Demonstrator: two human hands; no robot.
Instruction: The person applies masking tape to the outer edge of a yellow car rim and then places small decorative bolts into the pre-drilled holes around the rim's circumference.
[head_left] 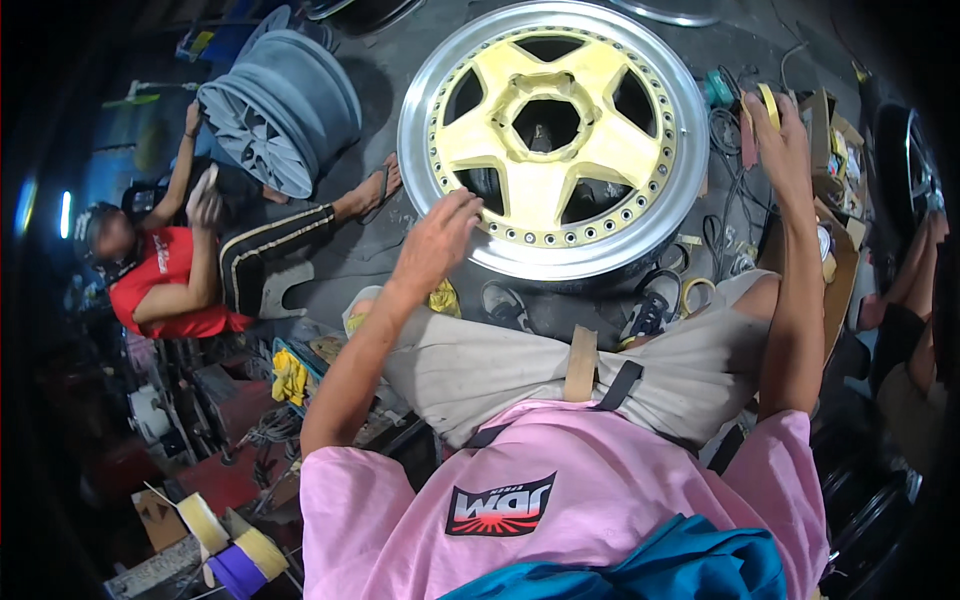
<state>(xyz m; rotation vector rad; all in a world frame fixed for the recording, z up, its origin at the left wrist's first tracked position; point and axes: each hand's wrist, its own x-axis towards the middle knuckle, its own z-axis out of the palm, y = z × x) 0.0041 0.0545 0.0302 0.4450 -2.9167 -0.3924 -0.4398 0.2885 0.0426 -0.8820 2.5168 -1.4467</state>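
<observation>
A large wheel (600, 100) lies face up in front of me, with a polished silver lip, a pale yellow five-spoke centre and a ring of bolt holes. My left hand (437, 243) is at its lower left edge, fingers loosely bent and reaching over the lip to the bolt ring; the fingertips are partly hidden. My right hand (785, 150) is raised to the right of the wheel, closed on a roll of yellow tape (769, 105) seen edge-on. Beside that hand a narrow reddish strip (748, 140) shows, its kind unclear.
At left a person in a red shirt (170, 265) sits beside a tilted grey wheel (285, 110). A tape roll (697, 295) lies near my shoe (652, 305). Cables (725, 190) and a cardboard box (845, 285) are at right. Another person's arm (915, 260) shows far right.
</observation>
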